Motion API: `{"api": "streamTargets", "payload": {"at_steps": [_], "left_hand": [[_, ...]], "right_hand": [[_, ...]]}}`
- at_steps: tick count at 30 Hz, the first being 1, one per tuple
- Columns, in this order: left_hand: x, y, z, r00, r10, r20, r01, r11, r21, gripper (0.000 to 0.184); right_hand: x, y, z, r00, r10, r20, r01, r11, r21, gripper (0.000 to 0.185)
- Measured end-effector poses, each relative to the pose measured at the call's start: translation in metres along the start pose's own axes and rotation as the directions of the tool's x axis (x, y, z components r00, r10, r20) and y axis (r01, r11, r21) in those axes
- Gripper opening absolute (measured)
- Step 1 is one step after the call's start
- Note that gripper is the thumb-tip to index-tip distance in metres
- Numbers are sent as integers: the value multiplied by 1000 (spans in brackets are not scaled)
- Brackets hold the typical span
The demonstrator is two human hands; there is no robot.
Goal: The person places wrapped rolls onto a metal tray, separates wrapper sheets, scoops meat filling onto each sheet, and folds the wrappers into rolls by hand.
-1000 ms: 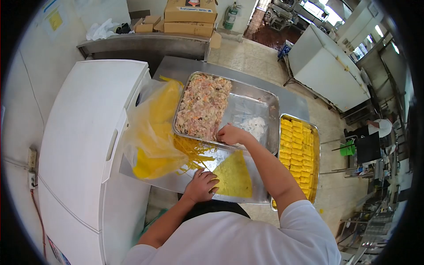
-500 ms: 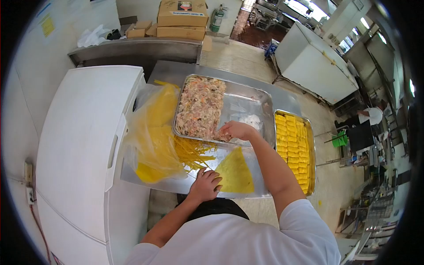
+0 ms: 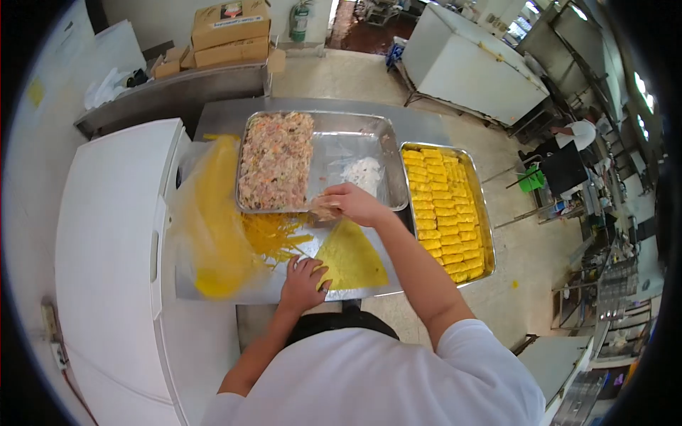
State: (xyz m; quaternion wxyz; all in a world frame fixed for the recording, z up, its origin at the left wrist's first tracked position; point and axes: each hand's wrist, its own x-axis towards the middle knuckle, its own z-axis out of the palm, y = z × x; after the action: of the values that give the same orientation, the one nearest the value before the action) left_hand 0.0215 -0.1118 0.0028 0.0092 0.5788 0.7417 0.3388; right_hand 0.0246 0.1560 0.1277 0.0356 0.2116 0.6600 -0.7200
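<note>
My right hand [image 3: 353,204] is closed round a clump of meat filling [image 3: 326,211] at the near rim of the steel tray [image 3: 355,122]. Chopped filling [image 3: 275,160] packs that tray's left part, and a white paste or powder [image 3: 362,174] lies in its right part. A yellow triangular wrapper sheet [image 3: 350,259] is flat on the table just below. My left hand [image 3: 304,282] rests at the sheet's left edge, fingers spread. Thin yellow strips [image 3: 273,236] lie above it, beside a clear plastic bag with yellow sheets [image 3: 217,234].
At right, a second tray [image 3: 489,245] holds rows of yellow rolls [image 3: 442,213]. A white refrigerator [image 3: 106,248] stands close on the left. Cardboard boxes [image 3: 231,32] sit beyond the steel table [image 3: 419,128]. A white chest freezer [image 3: 469,67] and another person [image 3: 579,135] are farther off.
My right hand has drawn back from inside the tray to its near rim, carrying a clump of filling. My left hand stays by the sheet. The whole view has shifted.
</note>
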Motion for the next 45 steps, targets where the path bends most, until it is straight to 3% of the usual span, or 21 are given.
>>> {"api": "streamTargets", "payload": {"at_steps": [3,6,9,12,15,18,24,27,30,33,36,42,45], "left_hand": [[1,5,-3,999,-30,-26,31,999,31,35],[2,8,-3,997,-43,-57,46,997,62,37],[0,10,-5,997,-50,-52,54,996,76,35],[-1,10,-3,997,-39,-65,44,996,76,32],[1,8,-6,999,-22,-44,25,997,70,30],[2,10,-6,998,-26,-49,29,998,59,29],[1,10,-8,998,-22,-53,26,997,72,29],[2,9,-6,998,-7,-64,12,997,73,31],[1,9,-4,998,-6,-68,10,998,64,31],[1,8,-3,997,-6,-72,11,998,64,31],[1,8,-4,998,-9,-67,13,998,65,31],[1,8,-4,997,-13,-70,18,997,71,32],[1,9,-4,998,-14,-65,18,998,67,31]], "right_hand": [[-48,17,-15,990,-32,141,64,972,-228,23],[-80,49,-17,974,62,217,79,808,-585,22],[-94,74,10,966,158,203,-4,799,-602,19],[-87,123,31,996,-33,87,90,573,-815,19],[-99,137,37,855,-510,94,299,336,-893,17],[-107,147,33,844,-512,160,341,281,-897,17],[-125,151,23,924,-382,-12,190,487,-852,16],[-132,149,17,921,-388,-16,185,474,-861,17],[-142,134,24,822,-569,-32,278,450,-849,18],[-133,145,15,906,-422,22,223,432,-874,19],[-138,142,16,936,-339,-96,110,539,-835,18],[-142,156,2,881,-468,-72,224,546,-807,15],[-145,140,-2,873,-431,-227,105,621,-776,19]]}}
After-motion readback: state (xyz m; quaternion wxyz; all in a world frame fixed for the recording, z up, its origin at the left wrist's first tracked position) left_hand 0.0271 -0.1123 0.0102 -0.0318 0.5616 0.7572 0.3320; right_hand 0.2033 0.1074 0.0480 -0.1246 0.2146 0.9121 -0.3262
